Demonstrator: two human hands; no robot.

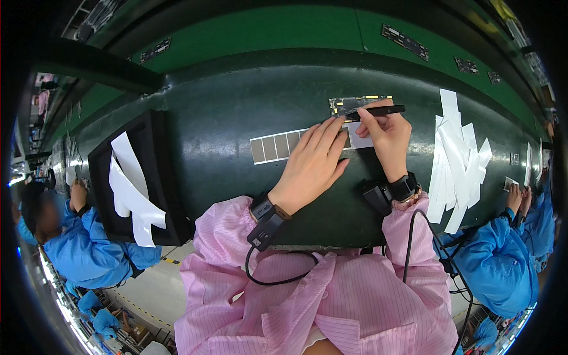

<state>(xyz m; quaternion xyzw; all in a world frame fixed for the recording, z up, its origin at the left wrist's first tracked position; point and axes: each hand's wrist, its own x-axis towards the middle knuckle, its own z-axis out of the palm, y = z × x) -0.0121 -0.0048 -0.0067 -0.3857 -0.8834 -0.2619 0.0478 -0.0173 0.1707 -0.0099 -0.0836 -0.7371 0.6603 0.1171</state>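
Note:
A white backing strip with a row of grey rectangular stickers [268, 149] lies on the dark green bench. Across its right part my left hand [310, 163] rests flat with fingers stretched out, pressing on the strip and holding nothing. My right hand [391, 137] is closed round a pair of black tweezers [389, 110], whose tips point left, close to my left fingertips. Just beyond both hands sits a circuit board [349, 105] with gold-coloured parts along its edges; my right fingers and the tweezers cover some of it. The strip's bare right end shows under my right hand.
A pile of white strips [452, 160] lies to the right. On the left, a black tray [100, 171] holds more white strips [133, 183]. Circuit boards [405, 41] lie on the green surface [296, 29] at the back. People in blue work on both sides; cables hang from my wrists.

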